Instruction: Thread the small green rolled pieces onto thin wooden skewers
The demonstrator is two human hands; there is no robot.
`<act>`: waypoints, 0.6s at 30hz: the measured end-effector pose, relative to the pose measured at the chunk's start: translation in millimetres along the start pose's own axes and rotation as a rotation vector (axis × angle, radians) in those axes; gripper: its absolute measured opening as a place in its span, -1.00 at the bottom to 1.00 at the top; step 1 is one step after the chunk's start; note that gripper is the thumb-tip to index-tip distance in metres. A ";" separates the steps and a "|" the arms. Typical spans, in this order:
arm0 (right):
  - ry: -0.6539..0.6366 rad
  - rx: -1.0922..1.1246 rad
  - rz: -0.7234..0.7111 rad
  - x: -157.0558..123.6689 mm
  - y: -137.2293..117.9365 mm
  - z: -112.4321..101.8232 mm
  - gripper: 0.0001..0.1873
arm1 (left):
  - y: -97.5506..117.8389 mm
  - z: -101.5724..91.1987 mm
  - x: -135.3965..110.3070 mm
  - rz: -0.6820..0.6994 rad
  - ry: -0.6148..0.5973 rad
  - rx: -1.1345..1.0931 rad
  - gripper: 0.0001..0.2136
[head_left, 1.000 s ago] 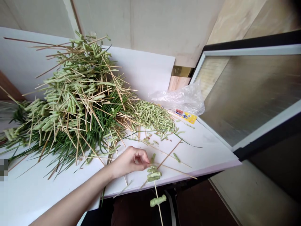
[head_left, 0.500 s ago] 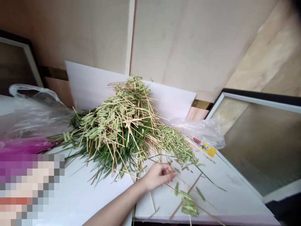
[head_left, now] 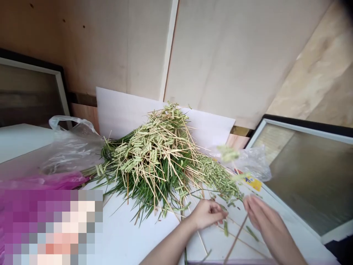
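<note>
Pale plywood wall panels (head_left: 220, 55) rise behind the white desk (head_left: 132, 235), divided by a narrow white batten (head_left: 168, 48), with a strip of bare brown wood (head_left: 85, 116) along their base. A white board (head_left: 124, 110) leans against them, flanked by dark-framed glass panels (head_left: 27, 92) (head_left: 303, 176) on either side, under soft, even light.

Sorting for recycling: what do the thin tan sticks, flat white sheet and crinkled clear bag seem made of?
The thin tan sticks look like bare wood or bamboo, matte and unpainted; which one is unclear. The white sheet seems smooth plastic or foam board, matte with crisp edges. The clear bag looks like thin plastic film, glossy and wrinkled.
</note>
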State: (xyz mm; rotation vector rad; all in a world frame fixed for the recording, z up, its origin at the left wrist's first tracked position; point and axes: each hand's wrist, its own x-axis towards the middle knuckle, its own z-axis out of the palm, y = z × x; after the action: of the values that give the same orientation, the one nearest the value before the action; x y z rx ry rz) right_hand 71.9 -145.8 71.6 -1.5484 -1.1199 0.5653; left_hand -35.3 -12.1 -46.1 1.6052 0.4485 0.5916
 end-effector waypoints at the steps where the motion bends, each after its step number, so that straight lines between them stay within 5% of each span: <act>1: -0.052 -0.028 -0.052 20.5 -15.5 6.1 -0.52 | -0.3 0.1 0.3 0.001 -0.006 0.003 -0.37; 4: -0.082 -0.073 -0.240 82.9 -64.3 36.5 -0.65 | -2.8 0.9 1.7 0.003 -0.023 -0.015 -0.40; 6: 0.009 -0.201 -0.436 125.1 -93.2 61.6 -0.74 | -5.2 1.4 2.8 0.002 -0.029 -0.033 -0.41; 11: 0.207 -0.368 -0.594 220.2 -142.3 117.8 -0.75 | -5.3 0.2 2.2 0.000 -0.046 -0.065 -0.43; 18: 0.214 -0.539 -0.644 279.9 -181.4 192.1 -0.71 | 3.3 -0.6 -3.2 -0.033 -0.059 -0.025 -0.59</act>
State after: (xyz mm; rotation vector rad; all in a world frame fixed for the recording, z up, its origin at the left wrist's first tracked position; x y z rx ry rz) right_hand -27.5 185.5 240.5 -1.5143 -1.5794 -0.3571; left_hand -38.4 -14.0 -43.2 1.5845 0.4217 0.5213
